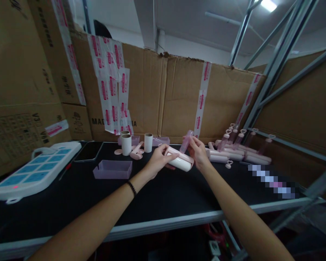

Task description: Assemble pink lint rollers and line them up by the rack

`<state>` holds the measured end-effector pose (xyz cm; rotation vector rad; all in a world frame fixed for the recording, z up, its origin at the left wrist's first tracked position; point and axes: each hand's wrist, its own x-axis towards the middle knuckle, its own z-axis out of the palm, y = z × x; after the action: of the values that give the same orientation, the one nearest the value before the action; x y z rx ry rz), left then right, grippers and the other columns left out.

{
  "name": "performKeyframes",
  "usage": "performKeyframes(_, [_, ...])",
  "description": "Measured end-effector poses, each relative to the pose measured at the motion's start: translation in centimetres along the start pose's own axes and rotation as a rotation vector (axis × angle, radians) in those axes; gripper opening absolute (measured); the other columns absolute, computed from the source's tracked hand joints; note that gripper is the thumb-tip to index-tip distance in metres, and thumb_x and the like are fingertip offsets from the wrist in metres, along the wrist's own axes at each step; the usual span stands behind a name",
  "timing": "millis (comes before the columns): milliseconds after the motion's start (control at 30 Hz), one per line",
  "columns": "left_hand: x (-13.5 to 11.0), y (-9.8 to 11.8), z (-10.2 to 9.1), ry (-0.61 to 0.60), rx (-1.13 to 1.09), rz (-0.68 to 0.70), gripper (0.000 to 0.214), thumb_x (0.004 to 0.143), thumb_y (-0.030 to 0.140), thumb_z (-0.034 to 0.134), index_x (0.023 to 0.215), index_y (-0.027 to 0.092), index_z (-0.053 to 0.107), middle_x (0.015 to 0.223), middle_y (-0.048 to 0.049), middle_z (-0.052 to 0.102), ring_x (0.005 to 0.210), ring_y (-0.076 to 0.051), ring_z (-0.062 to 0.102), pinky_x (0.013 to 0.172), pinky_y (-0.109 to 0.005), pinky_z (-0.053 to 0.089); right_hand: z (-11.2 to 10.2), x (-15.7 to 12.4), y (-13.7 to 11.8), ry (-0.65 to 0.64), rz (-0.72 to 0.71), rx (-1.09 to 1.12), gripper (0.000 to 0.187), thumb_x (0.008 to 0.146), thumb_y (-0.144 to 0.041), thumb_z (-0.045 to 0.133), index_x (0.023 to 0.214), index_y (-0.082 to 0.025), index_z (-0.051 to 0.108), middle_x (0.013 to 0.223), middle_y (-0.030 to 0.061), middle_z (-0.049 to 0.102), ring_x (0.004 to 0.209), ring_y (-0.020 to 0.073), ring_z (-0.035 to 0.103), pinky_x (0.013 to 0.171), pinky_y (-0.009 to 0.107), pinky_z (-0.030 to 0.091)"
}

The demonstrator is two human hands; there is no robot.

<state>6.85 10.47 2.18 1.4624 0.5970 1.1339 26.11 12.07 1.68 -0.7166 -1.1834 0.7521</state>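
Note:
My left hand (158, 159) is wrapped round a lint roller head (180, 161), a white roll in a pale pink holder, tilted above the black table. My right hand (199, 151) pinches a translucent pink handle (186, 142) slanting up from the roller's far side. Whether handle and holder are joined I cannot tell. Right of my hands lie several pink lint rollers (254, 156) with clear handles ending in heart-shaped loops. Left of them, white paper rolls (148, 143) stand upright near small pink parts (137, 152). An open translucent purple case (112, 170) sits nearer to me.
At the left lie a white power strip (40, 168) with blue sockets, a phone (89, 151) and a thin red-tipped tool (67, 167). Cardboard walls (143, 90) close off the back and left. A metal frame (271, 69) rises at the right.

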Motion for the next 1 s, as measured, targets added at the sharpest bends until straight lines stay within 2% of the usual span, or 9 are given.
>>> performKeyframes(133, [0.2,-0.2,-0.1,-0.034,0.056,0.023,0.036,0.071,0.04,0.086,0.087,0.013,0.068,0.086,-0.006,0.061,0.078,-0.02,0.066,0.049,-0.031,0.064,-0.3,-0.2,-0.3,-0.03,0.003,-0.02,0.042,0.08,-0.061,0.073,0.099,-0.024,0.073,0.102,0.0063,0.075,0.093,0.0225,0.069,0.081,0.033,0.056])
performKeyframes(300, [0.2,-0.2,-0.1,-0.077,0.042,-0.025,0.035,0.074,0.04,0.085,0.089,0.012,0.069,0.086,-0.0075,0.065,0.079,-0.021,0.067,0.053,-0.032,0.066,-0.3,-0.2,-0.3,-0.029,0.049,0.051,0.044,0.075,-0.061,0.078,0.097,-0.023,0.074,0.096,0.0073,0.076,0.089,0.0238,0.07,0.08,0.035,0.056])
performKeyframes(433, [0.1,0.0,0.0,-0.07,0.015,-0.053,0.034,0.074,0.039,0.085,0.086,0.012,0.069,0.085,-0.008,0.066,0.076,-0.02,0.067,0.05,-0.03,0.065,-0.5,-0.1,-0.1,-0.028,0.066,0.034,0.043,0.077,-0.062,0.076,0.097,-0.024,0.074,0.097,0.0068,0.076,0.088,0.0241,0.071,0.08,0.037,0.057])
performKeyframes(667, [-0.2,0.1,0.0,-0.034,-0.027,-0.035,0.037,0.072,0.039,0.086,0.088,0.012,0.067,0.084,-0.0072,0.065,0.073,-0.02,0.067,0.049,-0.031,0.065,-0.2,-0.4,-0.7,-0.097,0.044,0.093,0.039,0.077,-0.058,0.079,0.097,-0.025,0.073,0.101,0.0048,0.074,0.091,0.0203,0.07,0.085,0.032,0.056])
performKeyframes(1000, [-0.3,1.0,0.6,-0.01,0.021,-0.024,0.04,0.073,0.04,0.085,0.09,0.01,0.064,0.083,-0.0056,0.065,0.073,-0.019,0.068,0.049,-0.029,0.064,0.1,-0.8,-0.9,-0.077,-0.001,0.059,0.036,0.083,-0.056,0.075,0.098,-0.023,0.072,0.096,0.0024,0.075,0.087,0.0172,0.07,0.085,0.028,0.055])
